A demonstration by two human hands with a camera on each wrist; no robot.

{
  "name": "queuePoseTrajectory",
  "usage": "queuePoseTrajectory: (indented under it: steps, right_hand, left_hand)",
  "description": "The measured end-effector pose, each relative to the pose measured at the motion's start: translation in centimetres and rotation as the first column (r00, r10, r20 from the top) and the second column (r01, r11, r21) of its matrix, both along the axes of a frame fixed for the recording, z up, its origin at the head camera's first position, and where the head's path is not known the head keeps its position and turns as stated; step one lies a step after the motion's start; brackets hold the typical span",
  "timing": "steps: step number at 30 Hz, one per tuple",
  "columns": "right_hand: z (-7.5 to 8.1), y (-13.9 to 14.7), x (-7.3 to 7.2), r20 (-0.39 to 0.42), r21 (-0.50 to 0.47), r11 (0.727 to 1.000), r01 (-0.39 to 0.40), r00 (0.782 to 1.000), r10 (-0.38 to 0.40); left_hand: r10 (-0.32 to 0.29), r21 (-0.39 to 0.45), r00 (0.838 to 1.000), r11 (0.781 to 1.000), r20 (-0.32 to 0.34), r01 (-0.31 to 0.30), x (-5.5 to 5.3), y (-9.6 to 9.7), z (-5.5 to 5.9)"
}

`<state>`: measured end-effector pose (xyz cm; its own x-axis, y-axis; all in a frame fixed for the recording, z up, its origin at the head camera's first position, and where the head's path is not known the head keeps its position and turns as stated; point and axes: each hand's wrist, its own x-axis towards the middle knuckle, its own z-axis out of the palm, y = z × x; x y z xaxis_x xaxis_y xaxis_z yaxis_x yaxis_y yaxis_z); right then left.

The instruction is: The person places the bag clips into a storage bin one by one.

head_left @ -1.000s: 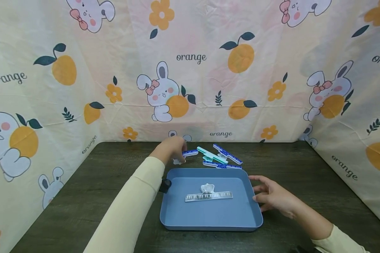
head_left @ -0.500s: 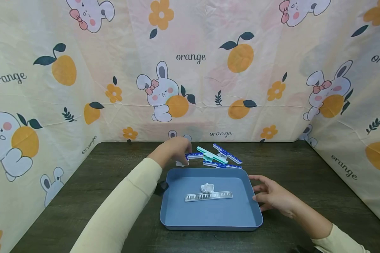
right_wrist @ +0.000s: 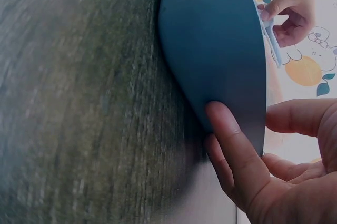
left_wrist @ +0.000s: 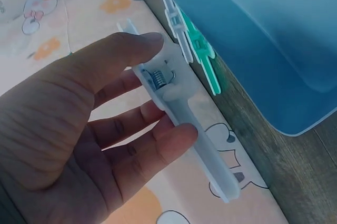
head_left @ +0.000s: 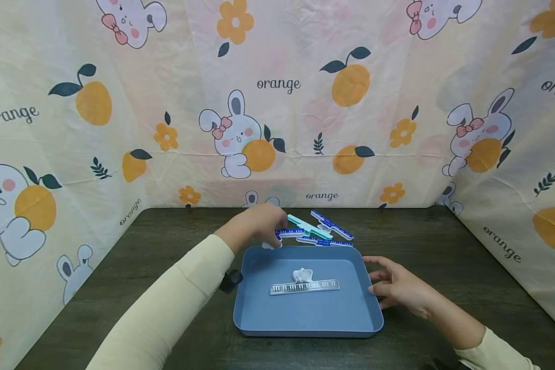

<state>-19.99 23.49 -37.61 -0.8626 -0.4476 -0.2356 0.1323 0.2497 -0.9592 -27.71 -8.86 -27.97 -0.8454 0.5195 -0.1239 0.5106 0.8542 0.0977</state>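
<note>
My left hand (head_left: 265, 224) holds a long plastic clip (head_left: 290, 233), blue and white with a piano-key pattern, beyond the back left corner of the blue tray (head_left: 259, 318). In the left wrist view, thumb and fingers grip the clip (left_wrist: 202, 145) around its spring, and its pale underside shows. My right hand (head_left: 400, 285) holds the tray's right wall; in the right wrist view, fingers (right_wrist: 226, 121) press the outer side and other digits reach the rim. A clear clip (head_left: 305, 287) with piano-key marks lies inside the tray.
Behind the tray, a turquoise clip (head_left: 310, 227) lies among two blue-and-white clips, one angled (head_left: 333, 225) at the back and one flatter (head_left: 326, 241) near the tray's rear rim. A printed cloth (head_left: 300, 118) rises behind the dark wooden table (head_left: 166, 246).
My left hand has moved right and slightly toward the tray, carrying the blue-and-white clip with it. The right hand, the tray and the other clips stay in place.
</note>
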Motion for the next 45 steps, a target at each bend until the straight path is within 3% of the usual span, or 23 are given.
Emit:
queuePoseTrajectory:
  steps: [7,15,27,36,45]
  right_hand:
    - [-0.1,0.0,0.0,-0.001,0.001,1.0,0.003,1.0,-0.003]
    - [-0.1,0.0,0.0,-0.005,0.009,1.0,0.005,1.0,-0.005]
    - [-0.1,-0.1,0.0,-0.009,0.01,1.0,0.008,1.0,-0.008]
    - [-0.2,-0.1,0.1,-0.015,0.008,1.0,0.012,1.0,-0.011]
    - [-0.2,-0.1,0.1,-0.011,0.007,1.0,0.012,1.0,-0.012]
  left_hand:
    - [-0.087,-0.038,0.996,0.995,0.019,0.088,1.1,0.8,-0.1]
    - [-0.145,-0.123,0.989,0.981,0.04,0.149,2.7,2.0,-0.2]
    - [-0.283,-0.246,0.956,0.923,0.08,0.294,5.2,3.7,-2.6]
    - [-0.311,-0.215,0.937,0.915,0.159,0.341,6.9,4.5,-3.9]
    - [-0.317,-0.262,0.932,0.897,0.176,0.355,7.5,4.9,-4.7]
